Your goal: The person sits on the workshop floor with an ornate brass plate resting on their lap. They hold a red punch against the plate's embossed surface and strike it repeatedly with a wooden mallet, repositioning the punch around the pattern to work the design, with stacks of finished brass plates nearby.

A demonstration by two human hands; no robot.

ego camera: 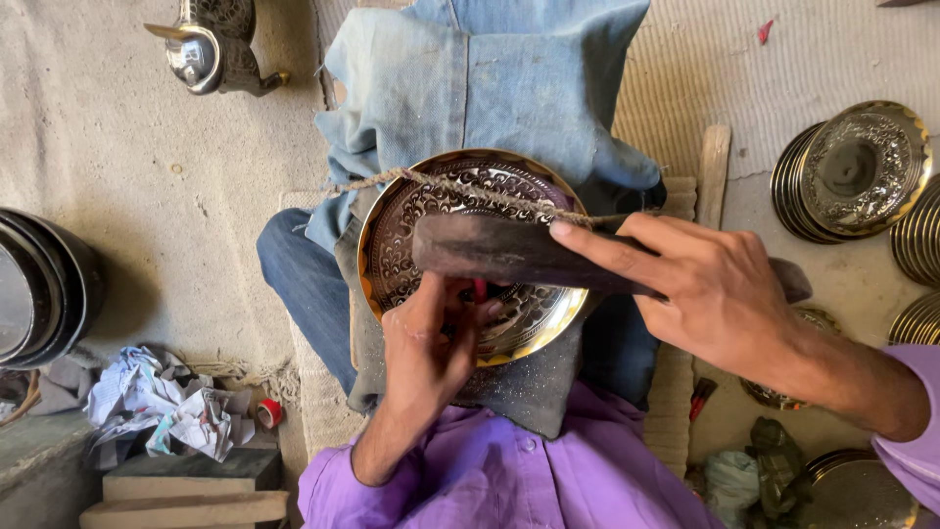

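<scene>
1. The round plate (470, 255) at centre frame is showing glossy brass-coloured metal, its face chased in rough relief.
2. The mallet (519, 253) is looking like dark, matt, worn wood.
3. A twisted fibre cord (470, 190) is lying rough across the plate.
4. Faded denim cloth (490, 88) is appearing soft and matt.
5. The stacked plates (852, 171), upper right, are gleaming metal.
6. Crumpled paper (166, 402), lower left, is looking matt.

Engraved plate (460, 206) on the lap, stacked plates (850, 176) at right.
</scene>
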